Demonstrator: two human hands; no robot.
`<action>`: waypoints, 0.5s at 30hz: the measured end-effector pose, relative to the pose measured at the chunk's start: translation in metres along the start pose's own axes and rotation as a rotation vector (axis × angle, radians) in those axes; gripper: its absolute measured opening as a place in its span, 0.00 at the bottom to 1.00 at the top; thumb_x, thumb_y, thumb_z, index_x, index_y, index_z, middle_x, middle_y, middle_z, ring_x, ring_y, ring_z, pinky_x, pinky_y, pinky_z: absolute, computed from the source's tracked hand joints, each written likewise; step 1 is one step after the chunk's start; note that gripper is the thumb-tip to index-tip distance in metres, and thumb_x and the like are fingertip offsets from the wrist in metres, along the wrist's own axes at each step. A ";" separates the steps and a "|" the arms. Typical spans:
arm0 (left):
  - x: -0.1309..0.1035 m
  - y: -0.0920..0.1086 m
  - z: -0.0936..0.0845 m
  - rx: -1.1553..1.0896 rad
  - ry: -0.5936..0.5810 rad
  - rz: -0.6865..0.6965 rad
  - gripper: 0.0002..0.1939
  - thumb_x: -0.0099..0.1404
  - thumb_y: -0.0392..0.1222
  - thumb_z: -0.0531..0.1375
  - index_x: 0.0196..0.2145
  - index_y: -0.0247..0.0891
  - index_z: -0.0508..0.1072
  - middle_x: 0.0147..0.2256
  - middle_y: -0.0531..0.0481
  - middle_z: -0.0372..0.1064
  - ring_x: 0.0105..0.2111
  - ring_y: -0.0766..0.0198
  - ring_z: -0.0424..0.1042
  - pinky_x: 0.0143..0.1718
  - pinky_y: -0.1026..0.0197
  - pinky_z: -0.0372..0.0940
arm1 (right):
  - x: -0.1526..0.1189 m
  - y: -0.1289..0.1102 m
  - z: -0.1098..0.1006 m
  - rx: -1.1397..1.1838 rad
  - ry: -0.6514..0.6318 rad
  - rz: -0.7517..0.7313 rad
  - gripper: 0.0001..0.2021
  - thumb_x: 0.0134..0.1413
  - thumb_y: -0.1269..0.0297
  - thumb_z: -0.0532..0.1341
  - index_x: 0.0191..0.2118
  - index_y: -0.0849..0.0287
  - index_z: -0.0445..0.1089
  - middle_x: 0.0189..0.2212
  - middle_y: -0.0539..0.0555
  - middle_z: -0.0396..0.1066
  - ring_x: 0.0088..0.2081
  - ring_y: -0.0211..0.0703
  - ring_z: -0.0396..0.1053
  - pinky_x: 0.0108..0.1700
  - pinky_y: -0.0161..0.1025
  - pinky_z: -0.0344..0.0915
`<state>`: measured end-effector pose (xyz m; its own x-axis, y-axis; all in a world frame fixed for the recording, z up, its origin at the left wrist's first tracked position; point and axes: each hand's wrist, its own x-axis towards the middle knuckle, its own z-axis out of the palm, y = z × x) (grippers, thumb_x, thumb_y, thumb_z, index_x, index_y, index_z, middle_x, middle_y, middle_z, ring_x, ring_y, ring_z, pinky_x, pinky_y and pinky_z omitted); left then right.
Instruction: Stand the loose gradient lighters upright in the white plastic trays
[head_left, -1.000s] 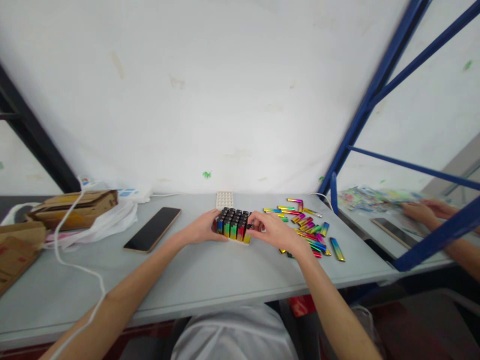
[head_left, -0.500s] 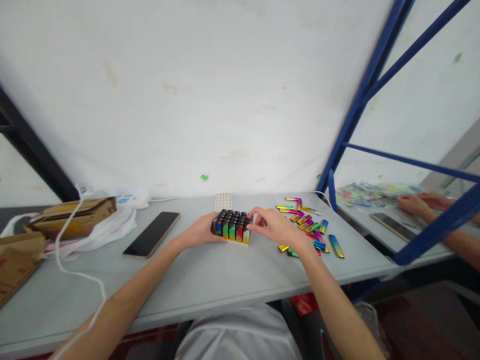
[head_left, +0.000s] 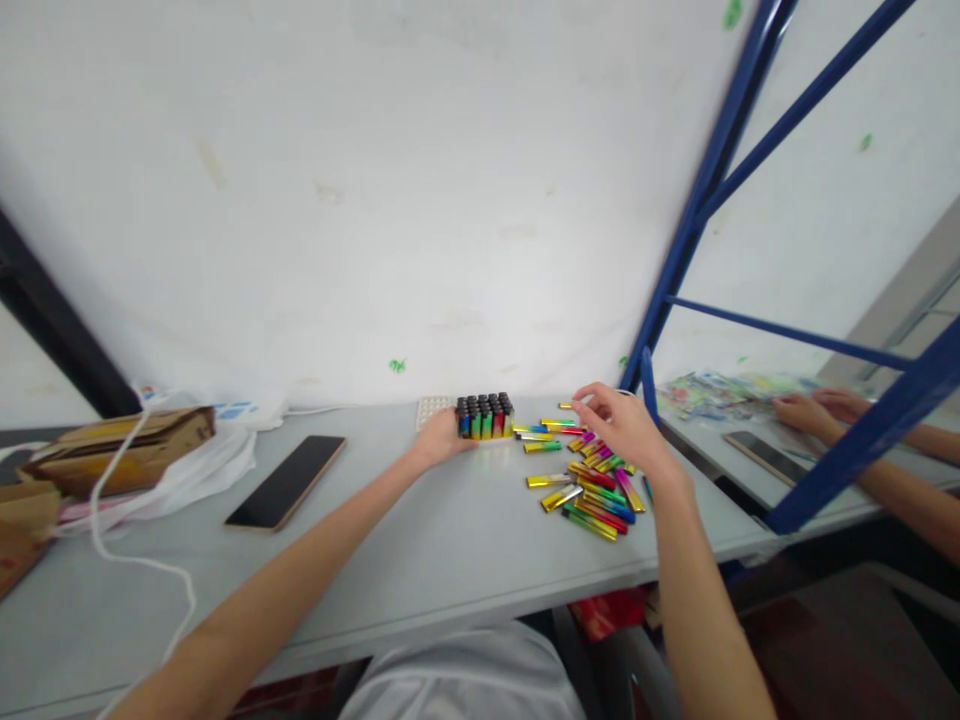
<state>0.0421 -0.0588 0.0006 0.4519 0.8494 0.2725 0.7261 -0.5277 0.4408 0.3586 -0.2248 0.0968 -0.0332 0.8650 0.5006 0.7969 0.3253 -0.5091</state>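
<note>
A compact block of lighters (head_left: 486,418) stands upright near the wall, black tops up and shiny coloured bodies below, with a pale base partly visible under it. My left hand (head_left: 441,438) is closed on the block's left side. Just behind that hand lies a white tray with a grid of holes (head_left: 430,408), partly covered. To the right, a loose pile of shiny, rainbow-coloured flat sleeves (head_left: 600,500) is spread over the table. My right hand (head_left: 619,425) hovers over the back of this pile, fingers curved and apart, with nothing visible in them.
On the left lie a phone (head_left: 289,483), a torn cardboard box (head_left: 120,447), a white plastic bag (head_left: 225,455) and a white cable (head_left: 127,560). A blue metal frame (head_left: 679,245) rises at the right. Beyond it, another person's hands (head_left: 814,410) are over colourful packets (head_left: 720,390).
My right hand has left the lighters and moved right, over the sleeves. My left hand and the block have shifted back and right, closer to the wall. The view has turned slightly.
</note>
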 end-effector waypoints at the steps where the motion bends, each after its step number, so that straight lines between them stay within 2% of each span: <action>1: 0.006 0.002 0.001 0.005 0.002 -0.006 0.24 0.57 0.51 0.75 0.48 0.39 0.81 0.48 0.38 0.84 0.50 0.37 0.81 0.53 0.46 0.74 | 0.000 0.005 -0.002 -0.006 -0.004 0.008 0.12 0.71 0.52 0.60 0.46 0.54 0.77 0.32 0.53 0.83 0.32 0.48 0.79 0.39 0.42 0.70; 5: 0.013 0.002 0.004 0.014 0.006 -0.019 0.28 0.59 0.49 0.75 0.54 0.36 0.79 0.51 0.34 0.82 0.52 0.37 0.81 0.55 0.45 0.74 | -0.003 0.033 -0.007 -0.046 0.014 0.060 0.12 0.71 0.54 0.60 0.46 0.55 0.77 0.35 0.56 0.84 0.35 0.50 0.80 0.41 0.43 0.72; 7: 0.005 -0.002 0.003 0.028 0.032 -0.017 0.36 0.60 0.52 0.75 0.61 0.34 0.74 0.57 0.31 0.79 0.58 0.37 0.78 0.59 0.45 0.72 | -0.004 0.052 -0.005 -0.085 0.040 0.060 0.12 0.71 0.56 0.60 0.45 0.56 0.78 0.39 0.58 0.84 0.40 0.51 0.80 0.46 0.45 0.74; 9: -0.009 -0.009 0.000 0.097 0.126 -0.022 0.45 0.63 0.58 0.74 0.69 0.34 0.66 0.66 0.27 0.71 0.64 0.36 0.73 0.64 0.44 0.69 | 0.000 0.070 0.000 -0.141 0.053 0.040 0.12 0.72 0.58 0.60 0.45 0.57 0.79 0.44 0.61 0.83 0.46 0.54 0.80 0.53 0.48 0.74; 10: -0.018 -0.013 -0.003 0.147 0.162 -0.008 0.46 0.66 0.59 0.71 0.72 0.35 0.63 0.70 0.27 0.66 0.67 0.36 0.70 0.66 0.42 0.66 | 0.005 0.079 0.005 -0.178 0.049 0.036 0.12 0.73 0.59 0.59 0.47 0.58 0.79 0.47 0.63 0.83 0.49 0.54 0.80 0.57 0.49 0.73; 12: -0.039 -0.021 -0.008 0.268 0.164 0.026 0.40 0.71 0.59 0.67 0.73 0.39 0.64 0.74 0.29 0.60 0.71 0.33 0.63 0.69 0.37 0.62 | 0.019 0.091 0.016 -0.268 -0.007 0.060 0.13 0.73 0.64 0.58 0.51 0.61 0.80 0.53 0.65 0.82 0.56 0.55 0.78 0.64 0.49 0.69; 13: -0.051 -0.024 -0.011 0.322 0.124 0.013 0.36 0.74 0.60 0.65 0.71 0.41 0.66 0.75 0.30 0.59 0.73 0.31 0.60 0.69 0.34 0.61 | 0.029 0.096 0.022 -0.312 -0.073 0.090 0.15 0.73 0.67 0.58 0.55 0.62 0.80 0.57 0.66 0.80 0.60 0.54 0.77 0.67 0.48 0.67; 15: -0.078 -0.028 -0.016 0.381 0.013 -0.053 0.30 0.77 0.60 0.60 0.69 0.42 0.69 0.72 0.30 0.64 0.70 0.28 0.64 0.66 0.29 0.63 | 0.049 0.101 0.035 -0.411 -0.232 0.178 0.18 0.72 0.71 0.59 0.61 0.63 0.78 0.66 0.67 0.75 0.68 0.52 0.72 0.71 0.44 0.63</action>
<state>-0.0215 -0.1099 -0.0194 0.4036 0.8742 0.2699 0.8900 -0.4435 0.1059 0.4160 -0.1357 0.0454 0.0282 0.9707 0.2386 0.9724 0.0286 -0.2314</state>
